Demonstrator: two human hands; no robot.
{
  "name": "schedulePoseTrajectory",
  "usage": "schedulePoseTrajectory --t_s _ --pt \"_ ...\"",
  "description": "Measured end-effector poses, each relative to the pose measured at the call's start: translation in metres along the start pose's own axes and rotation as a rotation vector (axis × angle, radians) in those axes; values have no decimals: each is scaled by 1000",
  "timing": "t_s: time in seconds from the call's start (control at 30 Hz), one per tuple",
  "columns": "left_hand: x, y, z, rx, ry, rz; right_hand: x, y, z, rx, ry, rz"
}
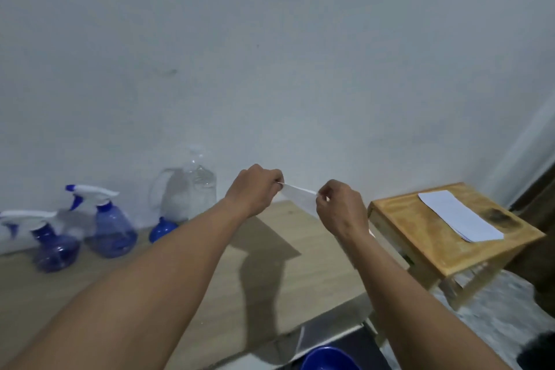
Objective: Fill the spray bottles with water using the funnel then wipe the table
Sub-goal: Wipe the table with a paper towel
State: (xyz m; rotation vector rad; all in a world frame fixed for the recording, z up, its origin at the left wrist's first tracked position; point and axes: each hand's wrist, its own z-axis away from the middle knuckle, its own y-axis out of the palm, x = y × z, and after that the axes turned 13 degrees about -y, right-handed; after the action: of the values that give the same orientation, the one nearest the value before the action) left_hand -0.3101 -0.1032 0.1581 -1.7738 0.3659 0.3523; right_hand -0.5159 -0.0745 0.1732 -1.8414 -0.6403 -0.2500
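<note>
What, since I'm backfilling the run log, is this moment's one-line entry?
left hand: pinches white sheet | right hand: pinches its other end | sheet: held above table | spray bottles: trigger heads on, left by wall

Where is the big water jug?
In the head view, the water jug stands against the wall, left of the left hand, behind the blue funnel.
</note>
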Motion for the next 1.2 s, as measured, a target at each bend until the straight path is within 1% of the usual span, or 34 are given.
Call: schedulePoseTrajectory --t_s 0.1,0.27,0.47,0.67,0.8,0.87,1.0,1.1,1.2 --pt "29 -31 28 43 -111 84 37 10 4 51 -23 -91" --pt "93 -75 77 57 -238 145 98 45 19 221 -58 -195" --pt "188 -120 141 57 -465 179 168 104 39 402 -146 -310" --pt "265 -156 203 74 -680 174 235 163 56 562 -237 -386" --pt "302 -169 237 67 -804 179 271 204 61 739 -280 -418" --pt "318 -172 250 56 -869 209 287 222 64 839 -245 -458" --pt "348 -169 273 76 -1004 199 311 255 80 1008 -115 -592" --pt "369 -160 285 69 -1053 181 318 285 96 1017 -63 -635" --pt "396 -152 290 55 -1098 161 326 318 106 962 -25 -608"
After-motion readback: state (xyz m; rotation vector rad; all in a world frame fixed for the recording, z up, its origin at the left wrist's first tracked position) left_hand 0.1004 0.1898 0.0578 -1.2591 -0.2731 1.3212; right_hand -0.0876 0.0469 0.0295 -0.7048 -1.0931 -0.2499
